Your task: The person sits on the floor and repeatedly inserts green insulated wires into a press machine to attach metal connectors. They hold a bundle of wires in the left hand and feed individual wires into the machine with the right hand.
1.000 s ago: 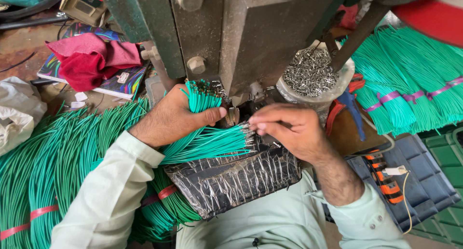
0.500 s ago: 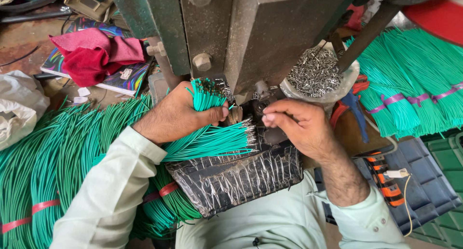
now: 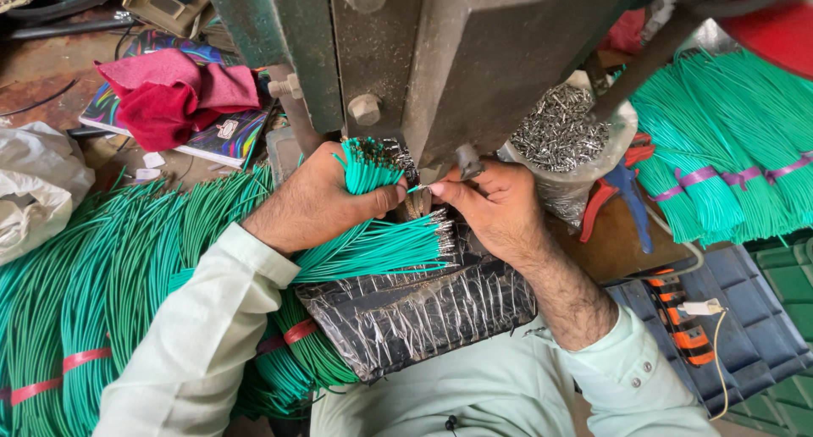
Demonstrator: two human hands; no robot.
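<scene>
Two hands are at work right under the big grey press machine (image 3: 474,56), seen from the head camera. Left hand (image 3: 318,200) is clenched around a bunch of short green wires (image 3: 366,170), stripped ends poking up out of the fist. Right hand (image 3: 500,208) has its fingers (image 3: 442,188) pinched on one single green wire (image 3: 417,188), tip held at the machine's lower block, just beside the left thumb. More cut green wires (image 3: 381,244) lie fanned out under the left hand on a foil-wrapped pad (image 3: 423,306). Stuff crowding around: a bag of small metal terminals (image 3: 559,136) just right of the press, long green wire bundles (image 3: 93,293) on the left tied with red bands, more bundles (image 3: 728,141) on the right with purple bands, a red cloth (image 3: 174,94) on a colourful book (image 3: 220,141), and a white plastic bag (image 3: 34,191). The machine body hides whatever sits behind it.
</scene>
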